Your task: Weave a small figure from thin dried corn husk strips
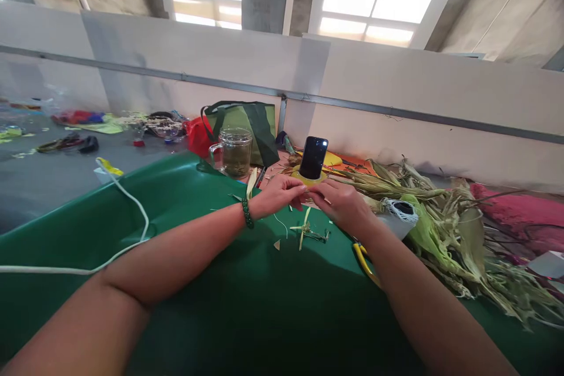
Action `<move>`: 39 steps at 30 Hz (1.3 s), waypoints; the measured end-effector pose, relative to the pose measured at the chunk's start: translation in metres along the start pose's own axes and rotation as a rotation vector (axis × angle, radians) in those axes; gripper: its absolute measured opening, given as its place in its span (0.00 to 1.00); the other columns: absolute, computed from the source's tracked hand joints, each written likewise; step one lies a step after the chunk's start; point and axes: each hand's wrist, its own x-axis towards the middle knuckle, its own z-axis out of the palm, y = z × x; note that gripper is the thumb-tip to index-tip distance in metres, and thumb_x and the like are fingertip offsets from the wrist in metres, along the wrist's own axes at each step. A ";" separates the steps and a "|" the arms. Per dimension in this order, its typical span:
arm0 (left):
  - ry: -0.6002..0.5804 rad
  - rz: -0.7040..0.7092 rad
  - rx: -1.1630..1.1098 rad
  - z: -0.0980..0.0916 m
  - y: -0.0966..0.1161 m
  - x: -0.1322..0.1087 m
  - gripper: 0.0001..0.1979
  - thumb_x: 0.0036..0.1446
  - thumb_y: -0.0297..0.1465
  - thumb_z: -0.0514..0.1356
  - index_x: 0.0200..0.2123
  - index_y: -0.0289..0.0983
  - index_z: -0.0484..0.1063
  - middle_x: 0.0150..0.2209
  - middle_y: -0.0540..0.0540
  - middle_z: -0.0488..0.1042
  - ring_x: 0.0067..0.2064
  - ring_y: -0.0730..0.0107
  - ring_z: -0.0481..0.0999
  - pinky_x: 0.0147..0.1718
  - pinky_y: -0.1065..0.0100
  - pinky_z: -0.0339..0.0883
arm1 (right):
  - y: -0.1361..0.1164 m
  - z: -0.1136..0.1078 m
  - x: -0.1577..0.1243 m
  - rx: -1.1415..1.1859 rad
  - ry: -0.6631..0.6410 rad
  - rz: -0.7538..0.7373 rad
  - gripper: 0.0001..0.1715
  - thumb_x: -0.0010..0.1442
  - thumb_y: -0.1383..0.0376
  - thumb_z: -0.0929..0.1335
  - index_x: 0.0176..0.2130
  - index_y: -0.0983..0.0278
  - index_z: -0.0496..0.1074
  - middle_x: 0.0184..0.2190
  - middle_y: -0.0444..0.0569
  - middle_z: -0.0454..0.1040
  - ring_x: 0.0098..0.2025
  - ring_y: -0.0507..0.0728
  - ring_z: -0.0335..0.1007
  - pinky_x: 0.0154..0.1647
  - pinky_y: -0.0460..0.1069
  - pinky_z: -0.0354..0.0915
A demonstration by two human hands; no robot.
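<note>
My left hand point(282, 195) and my right hand point(340, 202) meet at the fingertips above the green mat point(247, 311). Each is closed in a pinch; whatever lies between the fingers is too small to make out. A dark green bead bracelet point(247, 213) circles my left wrist. Just below the hands, a small cross-shaped piece of husk strips point(305, 229) lies on the mat, with a little tan scrap point(277, 244) to its left. Yellow-handled pliers point(365, 264) rest beside my right forearm, partly hidden by it. A pale husk strip point(252, 182) sticks up behind my left wrist.
A phone point(314, 157) leans upright on a yellow tape roll point(304, 177). A lidded glass mug point(235, 153) stands before a green bag point(259, 123). Dried corn husks point(469, 235) and a white roll point(399, 214) crowd the right. A white cable point(143, 217) crosses the left.
</note>
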 end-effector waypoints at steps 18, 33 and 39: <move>0.097 0.277 0.121 -0.001 0.005 -0.003 0.08 0.51 0.33 0.65 0.30 0.34 0.78 0.29 0.46 0.80 0.31 0.70 0.78 0.32 0.72 0.73 | 0.005 -0.002 0.011 1.343 -0.231 0.778 0.18 0.35 0.56 0.79 0.22 0.65 0.76 0.15 0.39 0.68 0.18 0.45 0.61 0.19 0.42 0.63; 0.007 0.054 0.279 -0.002 -0.010 0.006 0.15 0.57 0.35 0.56 0.22 0.33 0.68 0.19 0.50 0.69 0.21 0.77 0.68 0.21 0.75 0.63 | 0.020 -0.015 0.006 0.895 0.217 0.544 0.12 0.43 0.58 0.75 0.25 0.64 0.75 0.16 0.41 0.69 0.18 0.48 0.63 0.22 0.47 0.63; -0.331 -0.032 0.574 -0.011 -0.027 0.008 0.08 0.41 0.22 0.63 0.29 0.35 0.76 0.26 0.51 0.75 0.30 0.73 0.72 0.28 0.76 0.63 | 0.014 -0.021 0.007 0.769 0.178 0.479 0.12 0.43 0.58 0.73 0.24 0.64 0.73 0.18 0.43 0.69 0.20 0.49 0.63 0.21 0.47 0.62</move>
